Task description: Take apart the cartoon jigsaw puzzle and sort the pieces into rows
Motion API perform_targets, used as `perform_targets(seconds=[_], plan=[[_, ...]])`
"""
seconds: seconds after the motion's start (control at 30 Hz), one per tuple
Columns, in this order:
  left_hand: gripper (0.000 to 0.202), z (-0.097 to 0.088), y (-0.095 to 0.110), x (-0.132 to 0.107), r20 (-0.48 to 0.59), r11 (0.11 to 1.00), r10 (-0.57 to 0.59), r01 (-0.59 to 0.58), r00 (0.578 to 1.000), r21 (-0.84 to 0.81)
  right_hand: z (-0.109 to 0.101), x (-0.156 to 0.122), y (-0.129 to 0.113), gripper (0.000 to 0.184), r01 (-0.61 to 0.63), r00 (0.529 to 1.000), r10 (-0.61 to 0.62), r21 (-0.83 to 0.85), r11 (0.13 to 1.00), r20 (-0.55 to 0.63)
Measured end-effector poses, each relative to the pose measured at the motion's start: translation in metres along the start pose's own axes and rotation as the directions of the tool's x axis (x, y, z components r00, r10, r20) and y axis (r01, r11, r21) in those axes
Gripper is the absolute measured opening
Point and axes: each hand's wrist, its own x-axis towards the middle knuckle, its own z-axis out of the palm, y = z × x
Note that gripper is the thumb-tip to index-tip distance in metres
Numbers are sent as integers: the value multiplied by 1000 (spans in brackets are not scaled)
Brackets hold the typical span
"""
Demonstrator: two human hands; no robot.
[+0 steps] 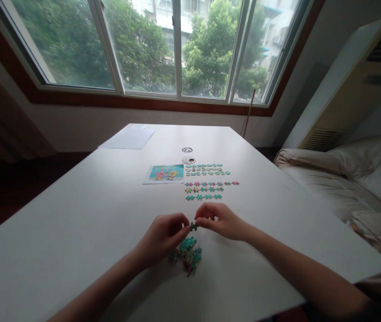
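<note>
My left hand [164, 236] and my right hand [219, 220] meet over the white table [86, 214], both pinching a small teal jigsaw piece [193, 226] between their fingertips. Just below them lies a loose heap of puzzle pieces [187, 254], teal with some pink. Farther away, rows of joined pieces [207, 183] lie side by side in teal and pink. Left of those rows lies the printed cartoon reference picture [164, 173].
Two small round lids or discs [188, 155] sit beyond the rows. Sheets of white paper [128, 137] lie at the far left of the table. A cream sofa or bedding [351, 179] stands to the right, and a wide window [177, 44] runs behind the table.
</note>
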Motion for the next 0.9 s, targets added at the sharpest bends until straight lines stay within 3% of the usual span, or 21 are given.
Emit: perform_targets(seconds=[0.2, 0.73, 0.9], plan=[[21, -3, -6, 2, -74, 997, -33, 28, 997, -68, 0, 0, 3, 23, -25, 1000, 25, -23, 999, -11], [23, -2, -5, 1, -36, 992, -57, 52, 998, -117, 2, -1, -2, 18, 15, 999, -18, -94, 995, -34], [23, -2, -6, 2, -55, 995, -53, 47, 997, -92, -13, 2, 0, 21, 12, 995, -25, -130, 991, -97]])
